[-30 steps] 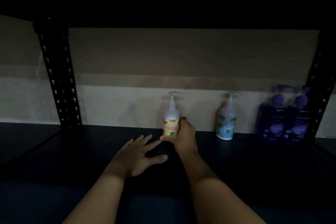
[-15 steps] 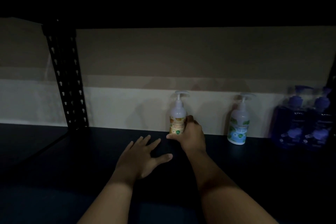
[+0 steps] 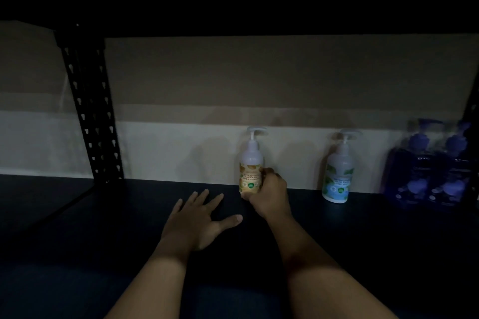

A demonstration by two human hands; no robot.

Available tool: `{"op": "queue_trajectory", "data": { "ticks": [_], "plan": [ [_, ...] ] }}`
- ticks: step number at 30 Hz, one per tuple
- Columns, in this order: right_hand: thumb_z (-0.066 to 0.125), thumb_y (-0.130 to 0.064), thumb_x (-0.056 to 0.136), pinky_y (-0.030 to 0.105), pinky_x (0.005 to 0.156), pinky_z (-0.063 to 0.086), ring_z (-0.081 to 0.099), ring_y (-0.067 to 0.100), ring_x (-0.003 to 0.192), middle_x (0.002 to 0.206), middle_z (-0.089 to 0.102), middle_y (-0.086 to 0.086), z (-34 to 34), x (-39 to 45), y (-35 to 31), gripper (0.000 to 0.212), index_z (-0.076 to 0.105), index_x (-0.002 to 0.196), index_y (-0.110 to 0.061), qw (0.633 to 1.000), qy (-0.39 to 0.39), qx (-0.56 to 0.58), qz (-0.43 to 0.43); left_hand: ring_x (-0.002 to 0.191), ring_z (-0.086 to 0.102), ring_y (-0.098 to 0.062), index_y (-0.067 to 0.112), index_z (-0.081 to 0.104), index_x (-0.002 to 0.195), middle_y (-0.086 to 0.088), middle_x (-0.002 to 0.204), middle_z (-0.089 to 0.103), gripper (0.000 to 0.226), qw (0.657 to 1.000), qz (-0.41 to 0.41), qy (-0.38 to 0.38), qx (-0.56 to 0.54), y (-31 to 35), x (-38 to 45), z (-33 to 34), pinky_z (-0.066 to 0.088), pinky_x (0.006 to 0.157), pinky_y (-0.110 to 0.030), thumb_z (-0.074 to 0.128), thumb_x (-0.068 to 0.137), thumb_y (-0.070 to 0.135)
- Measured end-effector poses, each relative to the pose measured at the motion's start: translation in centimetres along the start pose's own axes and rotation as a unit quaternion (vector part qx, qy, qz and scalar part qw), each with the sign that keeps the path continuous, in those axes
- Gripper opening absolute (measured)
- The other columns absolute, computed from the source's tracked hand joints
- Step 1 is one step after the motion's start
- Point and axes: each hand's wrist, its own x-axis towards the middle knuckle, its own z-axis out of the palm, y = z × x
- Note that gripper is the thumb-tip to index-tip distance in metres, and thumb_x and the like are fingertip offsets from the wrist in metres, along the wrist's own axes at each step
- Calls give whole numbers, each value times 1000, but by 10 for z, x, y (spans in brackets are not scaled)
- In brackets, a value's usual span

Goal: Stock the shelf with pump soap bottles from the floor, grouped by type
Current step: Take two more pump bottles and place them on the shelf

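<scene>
A white pump bottle with an orange label (image 3: 251, 163) stands upright at the back of the dark shelf (image 3: 129, 215), against the pale wall. My right hand (image 3: 268, 195) grips its lower body from the right. My left hand (image 3: 199, 220) lies flat on the shelf just left of it, fingers spread, holding nothing. Further right stands a white pump bottle with a blue-green label (image 3: 337, 173). Two dark blue pump bottles (image 3: 432, 163) stand side by side at the far right.
A black perforated shelf upright (image 3: 88, 111) rises at the left, with a diagonal brace below it. Another upright shows at the far right edge. A dark shelf board hangs overhead. The light is very dim.
The view has shifted slightly, so the bottles sit further right in the frame. Both hands keep the same pose on the bottle and the shelf.
</scene>
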Motion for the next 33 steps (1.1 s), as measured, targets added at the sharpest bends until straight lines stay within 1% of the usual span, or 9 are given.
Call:
{"op": "queue_trajectory", "data": {
  "ticks": [4,9,15,25,29,31,33],
  "plan": [
    [97,-23,63,37,89,60,69,23,104,116,68,6,0,0,-1,65,62,116,-13,1000,-13,4,-1,161,-5,-16,46,10,163,8,174,-3,98,1000,2,0,-3,0,0,0,-4,130,-45,26,80,95],
    [97,-24,63,39,87,61,68,24,102,114,65,5,1,-1,-3,63,60,113,-14,1000,-10,2,-8,161,-6,-15,46,10,163,8,174,-4,97,1000,3,-3,0,0,0,0,-4,130,-45,26,81,95],
    [96,-25,65,38,86,60,67,24,103,114,64,5,0,-3,-5,62,59,114,-15,1000,-8,-7,-18,161,-5,-16,46,11,163,7,174,-2,98,1000,6,2,-1,-1,1,1,-3,130,-45,26,80,95],
    [93,-28,69,37,85,59,67,25,104,116,63,8,-2,-6,-8,62,56,116,-12,999,-14,-31,-22,161,-7,-17,45,10,163,7,174,-3,99,1000,10,-4,-9,-2,1,1,-5,129,-46,25,80,96],
    [94,-27,68,38,88,59,67,25,107,118,65,8,-6,-9,-6,66,55,119,-11,999,-25,-30,-13,161,-3,-18,43,16,164,5,175,1,96,1000,20,7,-21,-2,-2,0,-4,129,-45,30,83,93],
    [89,-26,75,39,92,57,65,27,112,122,62,9,-10,-14,-4,61,55,123,-10,998,-32,-49,-18,161,2,-20,40,22,163,3,174,8,93,999,28,21,-30,-1,-5,0,-1,129,-46,34,85,90],
    [82,-24,84,38,99,52,59,30,121,131,56,12,-20,-26,-6,60,51,133,-8,996,-48,-75,-22,161,8,-21,38,29,162,1,173,15,91,998,35,40,-35,0,-11,0,5,129,-45,36,87,88]
  ]
}}
